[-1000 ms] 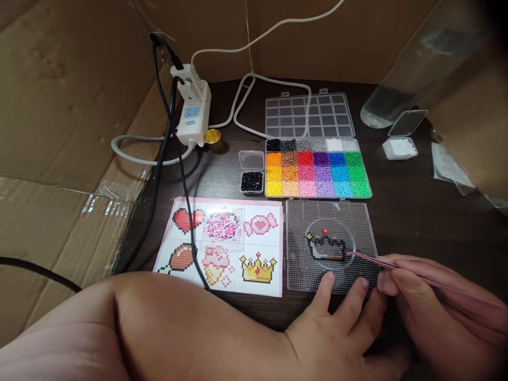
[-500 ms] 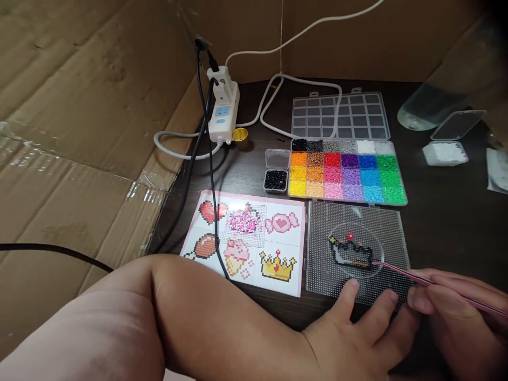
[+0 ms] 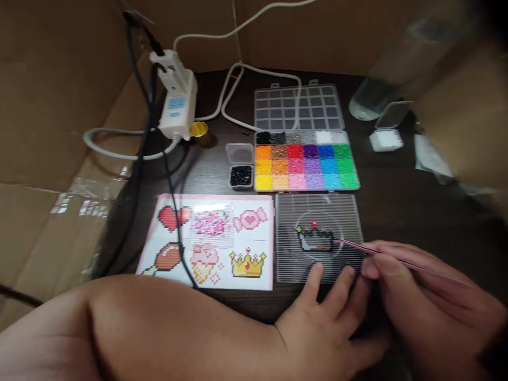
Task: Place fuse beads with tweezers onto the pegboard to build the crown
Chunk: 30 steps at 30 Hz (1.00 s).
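Observation:
My left hand [image 3: 325,323] lies with its fingers spread, the fingertips at the near edge of a clear pegboard [image 3: 291,270]. My right hand [image 3: 420,291] is closed around pink tweezers [image 3: 381,250]. Their tip is at the right end of a partly filled crown-like bead shape [image 3: 316,241] with a black outline; whether a bead is between the tips is too small to tell. A red bead dot tops the shape, and a yellow one sits at its left. Left of the board lies a pattern sheet [image 3: 226,284] with pixel pictures, a small board of pink beads [image 3: 210,223] on it.
Behind the board stands an open sorting box [image 3: 304,166] of coloured beads. A small box of black beads [image 3: 241,175], a gold cup [image 3: 200,133] and a power strip [image 3: 178,106] are to its left. Black cables hang over the sheet; a white bead box [image 3: 386,139] is at right.
The whole view has shifted, so the table things appear further left, with some blur. The tweezers' tip stays at the bead shape's right end, and both hands keep nearly the same pose.

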Motion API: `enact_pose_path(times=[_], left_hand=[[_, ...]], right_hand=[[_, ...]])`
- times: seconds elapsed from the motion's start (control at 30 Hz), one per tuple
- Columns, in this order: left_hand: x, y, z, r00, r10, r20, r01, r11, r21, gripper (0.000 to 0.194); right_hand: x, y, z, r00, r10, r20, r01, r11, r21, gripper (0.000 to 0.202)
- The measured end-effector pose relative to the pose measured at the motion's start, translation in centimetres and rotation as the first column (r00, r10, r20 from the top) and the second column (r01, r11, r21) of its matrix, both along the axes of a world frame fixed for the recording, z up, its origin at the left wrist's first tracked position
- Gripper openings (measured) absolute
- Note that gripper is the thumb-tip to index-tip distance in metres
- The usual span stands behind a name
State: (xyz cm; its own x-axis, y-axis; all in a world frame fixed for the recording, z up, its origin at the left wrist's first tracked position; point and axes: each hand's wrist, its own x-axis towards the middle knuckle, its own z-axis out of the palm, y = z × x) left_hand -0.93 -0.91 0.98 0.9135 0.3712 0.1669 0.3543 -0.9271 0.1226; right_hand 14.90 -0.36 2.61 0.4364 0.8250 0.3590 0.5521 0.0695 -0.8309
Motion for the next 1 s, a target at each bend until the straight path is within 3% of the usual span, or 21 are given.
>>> enact_pose_path(times=[0.53, 1.0], left_hand=[[0.29, 0.51, -0.23, 1.0, -0.02, 0.017, 0.021, 0.998, -0.054, 0.045], [0.43, 0.5, -0.1, 1.0, -0.008, 0.014, 0.009, 0.999, -0.044, 0.045]], right_hand=[[0.19, 0.24, -0.5, 0.989, 0.141, -0.047, -0.137, 0.988, 0.069, 0.025], [0.36, 0.11, -0.59, 0.989, 0.143, -0.039, -0.141, 0.989, 0.049, 0.021]])
